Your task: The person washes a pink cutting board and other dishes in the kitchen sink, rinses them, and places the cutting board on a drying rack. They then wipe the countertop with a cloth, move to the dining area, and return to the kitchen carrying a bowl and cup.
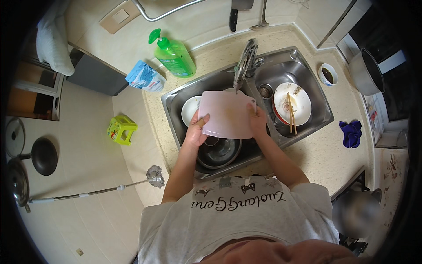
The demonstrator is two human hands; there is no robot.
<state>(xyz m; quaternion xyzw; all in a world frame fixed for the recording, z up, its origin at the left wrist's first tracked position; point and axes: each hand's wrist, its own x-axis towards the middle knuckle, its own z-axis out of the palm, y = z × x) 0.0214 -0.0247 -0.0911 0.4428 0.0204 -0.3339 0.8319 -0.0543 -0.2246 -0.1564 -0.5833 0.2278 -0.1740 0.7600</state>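
My left hand grips the left edge of a pink plastic cutting board, and my right hand grips its right edge near the hanging hole. The board is held over the left basin of a steel double sink, with its far edge just below the chrome faucet's spout. Under and beside it lie a white plate and a dark metal pan or bowl, partly hidden by the board. In the right basin a soiled white bowl bears wooden chopsticks.
Behind the left basin stand a green pump bottle and a blue-white pouch. On the right counter are a small bowl of dark liquid, a metal pot and a purple cloth. A cleaver hangs on the wall.
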